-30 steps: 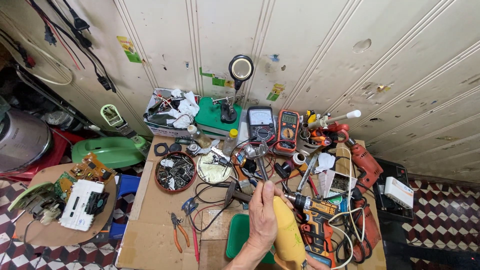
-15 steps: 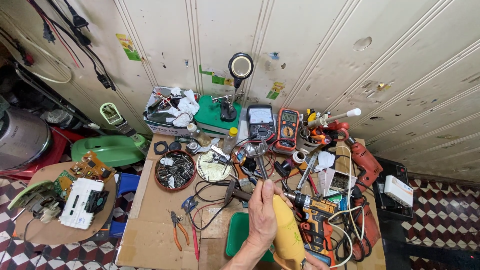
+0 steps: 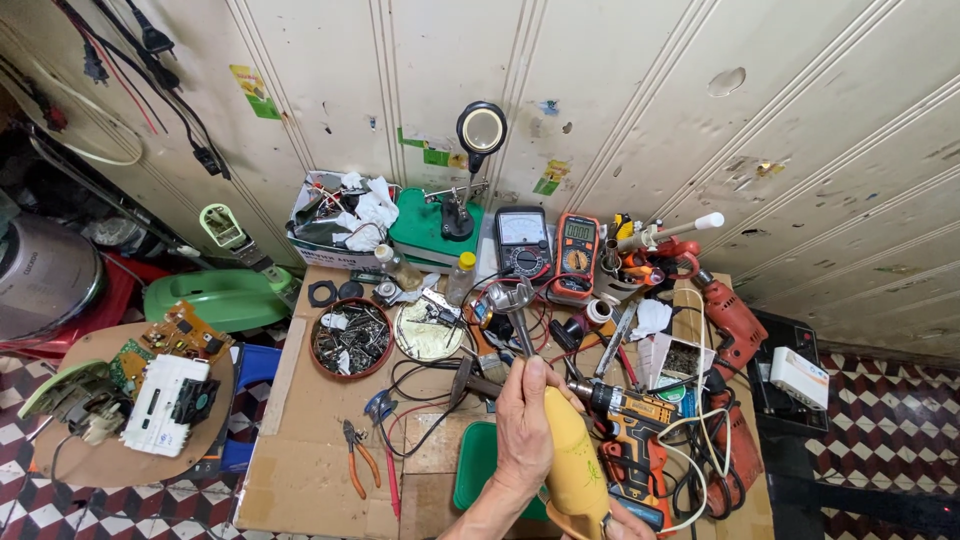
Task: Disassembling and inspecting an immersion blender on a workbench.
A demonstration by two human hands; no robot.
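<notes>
The left hand (image 3: 524,425) fingers wrap a yellow tool (image 3: 575,455) above the drill (image 3: 635,440). It looks hard, smooth; grip mid-body. Right hand (image 3: 620,522): cannot tell.

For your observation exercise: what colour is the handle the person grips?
Yellow handle, held in the left hand; shown in the head view.

Right hand (image 3: 612,522) cut off by bottom edge, only fingertips showing under yellow handle (image 3: 574,462). Left hand (image 3: 525,425) cut at forearm by same edge. Green tray (image 3: 478,462) mostly hidden behind left hand. Lower end of handle out of frame. Contents of round dish (image 3: 350,338) too small to tell apart. Pot (image 3: 40,275) clipped by left edge.
</notes>
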